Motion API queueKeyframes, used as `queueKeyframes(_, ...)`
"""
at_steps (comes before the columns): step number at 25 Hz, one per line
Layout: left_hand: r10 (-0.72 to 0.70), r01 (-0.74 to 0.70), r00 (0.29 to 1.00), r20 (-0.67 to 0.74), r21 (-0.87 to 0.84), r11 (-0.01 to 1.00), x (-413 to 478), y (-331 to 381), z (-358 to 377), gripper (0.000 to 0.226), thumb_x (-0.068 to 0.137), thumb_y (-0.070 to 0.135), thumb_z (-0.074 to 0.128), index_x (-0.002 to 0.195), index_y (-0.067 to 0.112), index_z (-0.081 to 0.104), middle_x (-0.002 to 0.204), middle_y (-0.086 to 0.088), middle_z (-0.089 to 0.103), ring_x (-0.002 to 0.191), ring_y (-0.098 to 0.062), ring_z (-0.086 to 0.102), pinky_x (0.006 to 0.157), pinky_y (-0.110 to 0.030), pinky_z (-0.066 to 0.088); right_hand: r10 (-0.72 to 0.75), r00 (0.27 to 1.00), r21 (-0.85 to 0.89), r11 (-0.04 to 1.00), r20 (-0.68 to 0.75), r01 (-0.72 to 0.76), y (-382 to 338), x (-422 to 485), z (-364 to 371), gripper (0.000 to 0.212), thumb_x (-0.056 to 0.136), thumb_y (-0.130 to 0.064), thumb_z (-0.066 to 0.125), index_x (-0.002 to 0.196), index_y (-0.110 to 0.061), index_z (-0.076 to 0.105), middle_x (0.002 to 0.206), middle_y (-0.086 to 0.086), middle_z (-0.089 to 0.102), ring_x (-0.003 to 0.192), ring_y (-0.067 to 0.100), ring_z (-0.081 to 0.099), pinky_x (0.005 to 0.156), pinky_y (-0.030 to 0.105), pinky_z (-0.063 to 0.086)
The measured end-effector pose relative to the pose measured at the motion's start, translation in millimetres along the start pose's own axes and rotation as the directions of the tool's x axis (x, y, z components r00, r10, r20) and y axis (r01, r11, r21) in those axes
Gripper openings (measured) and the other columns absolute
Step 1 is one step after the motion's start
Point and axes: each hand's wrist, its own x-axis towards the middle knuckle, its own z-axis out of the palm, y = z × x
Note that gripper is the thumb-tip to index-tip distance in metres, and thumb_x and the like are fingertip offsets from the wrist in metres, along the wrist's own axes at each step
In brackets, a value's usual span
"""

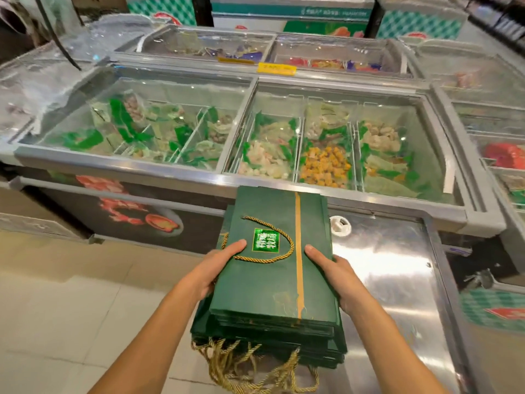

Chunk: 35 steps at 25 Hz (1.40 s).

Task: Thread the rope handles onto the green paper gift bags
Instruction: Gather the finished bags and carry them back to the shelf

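Observation:
I hold a thick stack of flat green paper gift bags [264, 288] in front of me, above the floor and the edge of a steel freezer lid. My left hand [216, 265] grips the stack's left side, thumb on top. My right hand [332, 273] grips the right side the same way. The top bag has a gold stripe and a small green label, and a gold rope handle [272, 240] loops across it. More gold rope handles [244, 365] hang in a bunch from the near end of the stack.
A glass-topped chest freezer [227, 177] full of packaged food stands straight ahead. A steel-lidded freezer [397, 280] sits to the right under my right arm, with a white round knob [340, 224]. Pale tiled floor [71, 294] lies to the left.

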Motion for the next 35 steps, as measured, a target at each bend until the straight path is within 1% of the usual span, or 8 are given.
queueKeyframes(5, 0.142, -0.115, 0.989, -0.033, 0.429, 0.896, 3.0, 16.8, -18.6, 0.082, 0.066, 0.083, 0.062, 0.122, 0.022, 0.068, 0.112, 0.004, 0.075, 0.106, -0.016, 0.069, 0.097, -0.039, 0.052, -0.047, 0.999, -0.223, 0.974, 0.004, 0.047, -9.9, 2.4, -12.7, 0.073, 0.079, -0.062, 0.075, 0.134, -0.017, 0.055, 0.115, -0.008, 0.069, 0.097, 0.011, 0.069, 0.072, 0.026, 0.052)
queueKeyframes(8, 0.106, -0.051, 0.986, -0.126, 0.378, 0.925, 9.6, 19.3, -27.7, 0.119, 0.059, 0.087, 0.062, 0.154, 0.021, 0.034, 0.153, -0.003, 0.045, 0.138, -0.026, 0.044, 0.111, -0.049, 0.037, 0.014, 0.999, -0.221, 0.975, -0.034, -0.022, -9.9, 10.7, -25.5, 0.111, 0.069, -0.075, 0.074, 0.154, -0.018, 0.032, 0.148, 0.001, 0.048, 0.131, 0.024, 0.05, 0.101, 0.042, 0.042)
queueKeyframes(10, 0.025, -0.003, 0.996, -0.085, 0.26, 0.966, 16.8, 12.5, -33.4, 0.13, 0.057, 0.087, 0.071, 0.159, 0.023, 0.022, 0.158, -0.002, 0.039, 0.143, -0.028, 0.039, 0.117, -0.054, 0.03, 0.084, 0.996, -0.192, 0.977, -0.041, -0.09, -3.4, 15.0, -30.5, 0.122, 0.062, -0.081, 0.076, 0.157, -0.023, 0.028, 0.157, 0.0, 0.041, 0.141, 0.027, 0.041, 0.113, 0.05, 0.036)
queueKeyframes(16, -0.03, 0.029, 0.998, 0.063, 0.017, 0.999, 27.3, -14.2, -22.2, 0.064, 0.078, 0.061, 0.069, 0.125, 0.018, 0.065, 0.111, -0.007, 0.076, 0.103, -0.024, 0.073, 0.1, -0.042, 0.053, 0.114, 0.991, -0.152, 0.981, -0.068, -0.123, 17.3, 21.2, -25.2, 0.138, 0.054, -0.081, 0.078, 0.16, -0.015, 0.019, 0.159, 0.008, 0.038, 0.141, 0.031, 0.041, 0.112, 0.05, 0.039)
queueKeyframes(20, -0.03, 0.031, 0.997, 0.068, -0.017, 0.999, 35.3, -21.6, -22.4, 0.062, 0.08, 0.062, 0.067, 0.124, 0.019, 0.068, 0.112, -0.008, 0.076, 0.105, -0.025, 0.073, 0.099, -0.043, 0.053, 0.134, 0.979, -0.169, 0.973, -0.156, -0.16, 25.0, 30.6, -21.4, 0.151, 0.038, -0.086, 0.082, 0.155, -0.006, 0.028, 0.147, 0.012, 0.051, 0.13, 0.033, 0.053, 0.108, 0.046, 0.045)
queueKeyframes(28, 0.008, -0.005, 0.999, 0.048, -0.064, 0.998, 41.0, -30.9, -21.8, 0.06, 0.083, 0.059, 0.065, 0.125, 0.016, 0.068, 0.112, -0.01, 0.076, 0.104, -0.027, 0.073, 0.096, -0.042, 0.054, 0.217, 0.972, -0.192, 0.954, -0.087, -0.23, 14.5, 39.1, -26.9, 0.12, 0.032, -0.081, 0.088, 0.122, -0.006, 0.063, 0.116, 0.013, 0.072, 0.11, 0.029, 0.067, 0.089, 0.039, 0.054)
queueKeyframes(32, 0.066, -0.063, 0.997, 0.052, -0.042, 0.997, 32.4, -32.7, -19.0, 0.068, 0.079, 0.068, 0.069, 0.126, 0.018, 0.068, 0.116, -0.009, 0.075, 0.109, -0.027, 0.071, 0.104, -0.045, 0.05, 0.265, 0.964, -0.132, 0.955, -0.036, -0.267, 17.8, 43.0, -33.6, 0.125, 0.037, -0.078, 0.09, 0.136, -0.01, 0.055, 0.129, 0.013, 0.067, 0.121, 0.033, 0.063, 0.108, 0.048, 0.048)
queueKeyframes(35, 0.073, -0.07, 0.996, 0.043, -0.055, 0.996, 20.3, -38.2, -16.0, 0.078, 0.068, 0.074, 0.073, 0.125, 0.02, 0.069, 0.117, -0.007, 0.074, 0.11, -0.025, 0.071, 0.107, -0.047, 0.048, 0.233, 0.97, -0.097, 0.969, 0.07, -0.226, 10.8, 31.3, -31.6, 0.09, 0.056, -0.062, 0.089, 0.124, -0.007, 0.065, 0.11, 0.012, 0.077, 0.102, 0.029, 0.074, 0.099, 0.043, 0.054)
